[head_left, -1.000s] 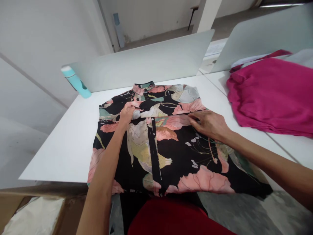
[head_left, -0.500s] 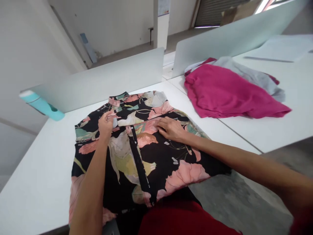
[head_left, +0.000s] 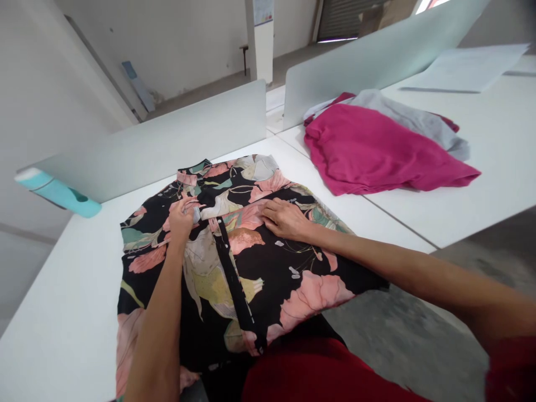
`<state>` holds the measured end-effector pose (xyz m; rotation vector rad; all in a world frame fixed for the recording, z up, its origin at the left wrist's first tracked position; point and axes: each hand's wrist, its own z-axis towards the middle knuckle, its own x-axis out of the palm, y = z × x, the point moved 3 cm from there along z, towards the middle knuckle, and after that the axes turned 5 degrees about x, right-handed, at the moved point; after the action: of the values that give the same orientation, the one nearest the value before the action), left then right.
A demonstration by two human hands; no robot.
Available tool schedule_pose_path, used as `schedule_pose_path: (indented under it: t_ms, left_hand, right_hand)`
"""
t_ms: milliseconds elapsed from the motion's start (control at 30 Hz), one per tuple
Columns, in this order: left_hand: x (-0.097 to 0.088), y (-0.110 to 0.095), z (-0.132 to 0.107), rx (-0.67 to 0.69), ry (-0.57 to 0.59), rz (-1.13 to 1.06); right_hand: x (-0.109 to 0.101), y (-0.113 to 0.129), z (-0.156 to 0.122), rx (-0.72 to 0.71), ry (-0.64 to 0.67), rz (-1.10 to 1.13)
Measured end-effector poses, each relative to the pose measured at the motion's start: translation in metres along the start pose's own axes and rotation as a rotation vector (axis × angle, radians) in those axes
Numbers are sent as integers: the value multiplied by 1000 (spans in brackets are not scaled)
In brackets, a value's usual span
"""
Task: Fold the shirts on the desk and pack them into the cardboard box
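Note:
A black garment with pink, green and cream flowers lies spread on the white table, its collar at the far end and its hem hanging over the near edge. My left hand rests on it left of the button strip, fingers curled and pinching a fold of the cloth. My right hand lies on the folded edge to the right, fingers bent and pressing the fabric down. Both forearms stretch over the garment.
A magenta garment lies on the adjoining table to the right, on top of a grey one. A teal bottle lies at the far left by a frosted divider panel. Paper sheets lie far right.
The view has swung to the right, so the garment sits further left in the picture. Both hands stay on the same fold of the floral garment, barely shifted.

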<state>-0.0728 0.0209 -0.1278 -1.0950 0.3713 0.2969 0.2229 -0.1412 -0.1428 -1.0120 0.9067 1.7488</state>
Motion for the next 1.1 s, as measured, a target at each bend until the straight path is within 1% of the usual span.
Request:
schedule_pose_path:
  t_ms: [100,167,267,333,367,467,533,567,633,700,833,900,1000,1100]
  left_hand:
    - [-3,5,0,17,-11,161]
    - [-3,8,-1,72,-2,249]
    - [2,11,-2,173,49,365]
    - [5,12,-2,189,60,448]
    - [6,12,-2,180,42,492]
    - [3,9,-6,154,-58,612]
    - [-1,2,-13,193,-86,667]
    - [-1,-2,-18,230,-78,684]
    - [-1,-10,-28,302,-21,702]
    - [3,-16,-39,326,50,727]
    - [15,-19,-55,268,216,835]
    - [19,-19,-58,261,273,879]
    - [19,-21,-59,263,288,921]
    - [18,-26,-61,243,293,938]
  right_hand:
    - [1,-1,-1,-7,-6,14]
    - [1,-2,-1,-12,-8,13]
    - [2,-2,-1,-10,-14,5]
    - [2,-2,-1,-10,-13,3]
    - [2,-2,-1,-12,-11,5]
    - [3,-4,-1,-11,-6,19]
    - [4,-5,-1,-8,-7,33]
    - [4,-5,-1,-8,-8,37]
    - [5,-5,-1,-6,-9,38]
    - [5,-4,0,-3,-8,27]
    - [4,-2,0,1,11,4]
    - [2,-3,-1,7,27,10]
    - [-3,-7,4,21,3,45]
    - [-12,-15,24,54,-74,59]
